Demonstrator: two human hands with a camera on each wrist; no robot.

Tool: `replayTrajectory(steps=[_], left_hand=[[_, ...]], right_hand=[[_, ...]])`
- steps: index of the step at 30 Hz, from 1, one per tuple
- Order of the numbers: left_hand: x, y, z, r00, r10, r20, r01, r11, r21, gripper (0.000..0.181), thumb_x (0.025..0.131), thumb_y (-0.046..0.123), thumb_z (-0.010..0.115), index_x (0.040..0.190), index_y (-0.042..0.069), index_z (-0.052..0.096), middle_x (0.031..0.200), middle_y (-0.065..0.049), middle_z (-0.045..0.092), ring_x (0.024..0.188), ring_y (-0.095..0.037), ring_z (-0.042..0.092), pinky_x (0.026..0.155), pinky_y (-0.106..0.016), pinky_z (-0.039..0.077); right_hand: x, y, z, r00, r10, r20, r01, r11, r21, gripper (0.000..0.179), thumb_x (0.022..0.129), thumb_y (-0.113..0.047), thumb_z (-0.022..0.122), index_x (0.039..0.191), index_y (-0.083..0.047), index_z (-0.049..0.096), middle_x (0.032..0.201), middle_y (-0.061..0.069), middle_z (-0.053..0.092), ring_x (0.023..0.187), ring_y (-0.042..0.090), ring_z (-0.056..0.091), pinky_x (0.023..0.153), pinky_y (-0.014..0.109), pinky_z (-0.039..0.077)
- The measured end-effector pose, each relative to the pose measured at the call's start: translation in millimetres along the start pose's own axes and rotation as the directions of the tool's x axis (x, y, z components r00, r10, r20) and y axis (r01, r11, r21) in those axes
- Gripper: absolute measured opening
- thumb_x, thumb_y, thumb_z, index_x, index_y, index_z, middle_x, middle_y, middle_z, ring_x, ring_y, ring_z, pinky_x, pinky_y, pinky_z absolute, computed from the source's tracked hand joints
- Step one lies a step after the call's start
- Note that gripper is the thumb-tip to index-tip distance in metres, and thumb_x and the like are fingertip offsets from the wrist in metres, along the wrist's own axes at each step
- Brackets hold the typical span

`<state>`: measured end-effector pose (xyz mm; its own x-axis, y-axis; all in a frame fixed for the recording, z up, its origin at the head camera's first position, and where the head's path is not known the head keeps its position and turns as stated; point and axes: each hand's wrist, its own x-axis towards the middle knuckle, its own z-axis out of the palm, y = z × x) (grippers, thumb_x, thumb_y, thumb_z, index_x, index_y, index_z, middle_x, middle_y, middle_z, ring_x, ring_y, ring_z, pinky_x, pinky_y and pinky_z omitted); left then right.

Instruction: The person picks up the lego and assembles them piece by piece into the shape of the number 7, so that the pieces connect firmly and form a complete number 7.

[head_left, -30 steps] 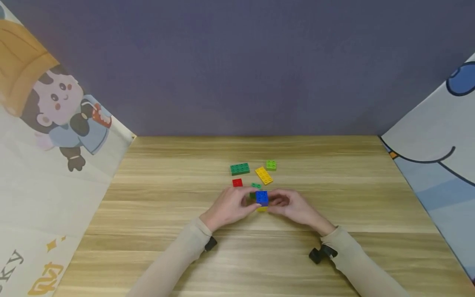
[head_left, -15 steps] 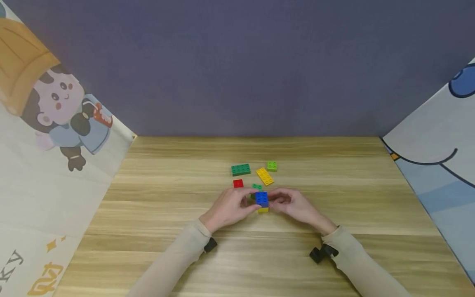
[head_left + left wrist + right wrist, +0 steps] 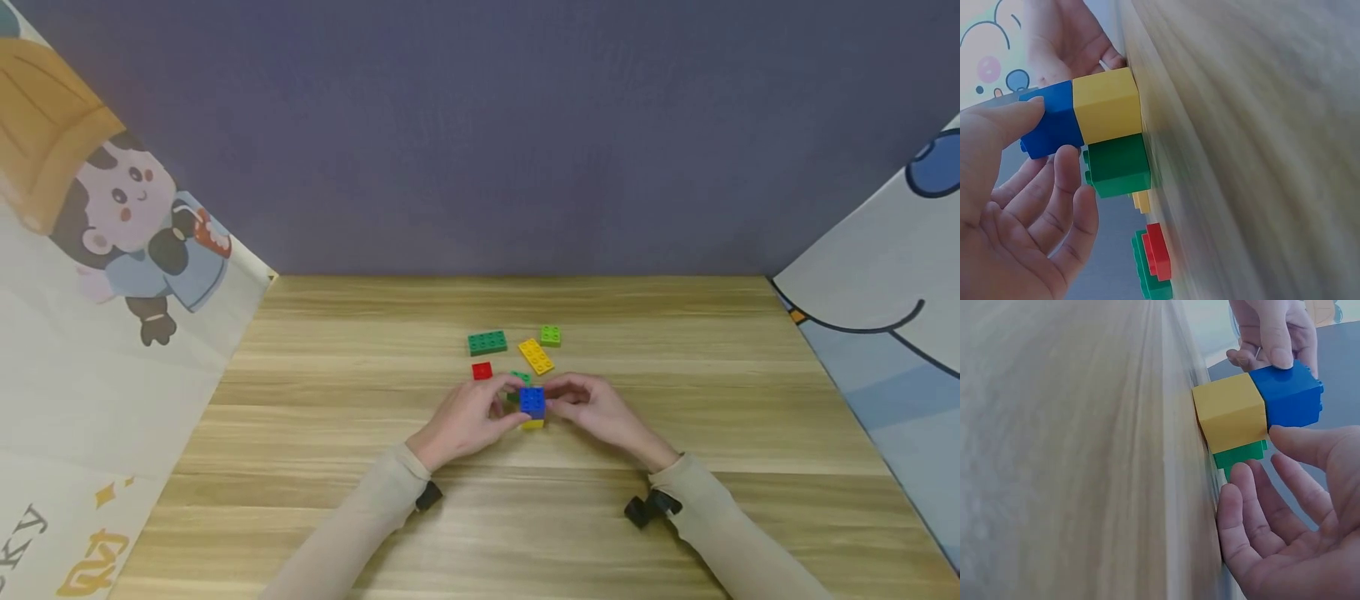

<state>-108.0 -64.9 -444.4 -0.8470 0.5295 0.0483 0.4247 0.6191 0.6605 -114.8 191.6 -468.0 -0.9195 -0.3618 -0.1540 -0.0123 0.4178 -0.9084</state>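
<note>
A blue brick [image 3: 532, 402] sits on top of a yellow brick [image 3: 1107, 105], the two stacked upright on the table. My left hand [image 3: 468, 421] pinches the blue brick, its thumb flat on one face and a fingertip by the adjoining edge. On the opposite side is my right hand [image 3: 600, 415]; its thumb tip touches the blue brick near the seam, while its other fingers [image 3: 1244, 497] curve loosely beside the stack. Directly behind stands a green brick [image 3: 1119, 165], partly hidden by the left hand in the head view.
Beyond the hands lie a red brick [image 3: 482, 371], a dark green brick [image 3: 487, 342], a flat yellow brick [image 3: 536, 357] and a lime green brick [image 3: 551, 336]. A dark wall [image 3: 517, 167] rises at the table's back edge [image 3: 420, 279].
The right thumb has shifted up along the side of the blue brick, and the right fingers have lifted a little. The left hand keeps its hold; the loose bricks lie as before.
</note>
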Motion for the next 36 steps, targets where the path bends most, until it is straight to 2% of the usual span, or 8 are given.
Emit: replayTrajectory(steps=[6,14,18,24,36], left_hand=[[-1.0,-0.6,0.2,1.000,0.013,-0.012,-0.013,1.000,0.001,0.041,0.099,0.038,0.079,0.133,0.018,0.069,0.107,0.000,0.080,0.080,-0.003,0.064,0.069,-0.021,0.053],[-3.2,1.1,-3.3,0.999,0.027,-0.023,-0.026,1.000,0.015,0.040,0.097,0.038,0.080,0.130,0.017,0.071,0.102,0.000,0.080,0.080,-0.005,0.066,0.068,-0.021,0.052],[-4.0,0.2,-3.6,0.999,0.030,-0.013,-0.029,0.999,0.020,0.041,0.097,0.039,0.080,0.130,0.017,0.071,0.098,0.001,0.079,0.078,-0.004,0.065,0.066,-0.021,0.052],[-5.7,-2.5,-3.9,0.999,0.029,-0.021,-0.029,0.999,0.034,0.041,0.097,0.039,0.080,0.131,0.018,0.071,0.096,0.003,0.079,0.078,-0.005,0.065,0.067,-0.021,0.051],[-5.5,-4.8,-4.2,0.999,0.037,-0.026,-0.036,0.999,0.038,0.041,0.096,0.039,0.081,0.130,0.017,0.072,0.093,0.005,0.078,0.076,-0.004,0.065,0.066,-0.021,0.051]], right_hand=[[3.8,-1.7,1.1,0.998,0.017,-0.054,-0.017,1.000,0.001,0.034,0.101,-0.024,0.075,0.130,-0.008,0.072,0.130,0.013,0.074,0.106,0.021,0.073,0.090,0.030,0.059],[9.7,-5.5,2.7,0.996,0.000,-0.084,-0.002,1.000,-0.017,0.031,0.101,-0.023,0.075,0.129,-0.009,0.073,0.129,0.013,0.075,0.107,0.023,0.074,0.093,0.034,0.061],[12.2,-6.1,3.6,0.997,0.004,-0.079,-0.005,1.000,-0.013,0.033,0.101,-0.022,0.075,0.130,-0.008,0.072,0.131,0.013,0.074,0.107,0.023,0.074,0.095,0.036,0.061],[15.0,-7.0,6.5,0.997,-0.001,-0.071,0.001,1.000,0.004,0.033,0.100,-0.018,0.076,0.131,-0.008,0.071,0.130,0.014,0.075,0.105,0.024,0.074,0.091,0.033,0.062],[25.9,-7.4,9.1,0.998,-0.042,-0.046,0.041,0.998,-0.041,0.037,0.098,-0.009,0.075,0.133,-0.003,0.069,0.130,0.018,0.074,0.101,0.023,0.075,0.086,0.027,0.060]])
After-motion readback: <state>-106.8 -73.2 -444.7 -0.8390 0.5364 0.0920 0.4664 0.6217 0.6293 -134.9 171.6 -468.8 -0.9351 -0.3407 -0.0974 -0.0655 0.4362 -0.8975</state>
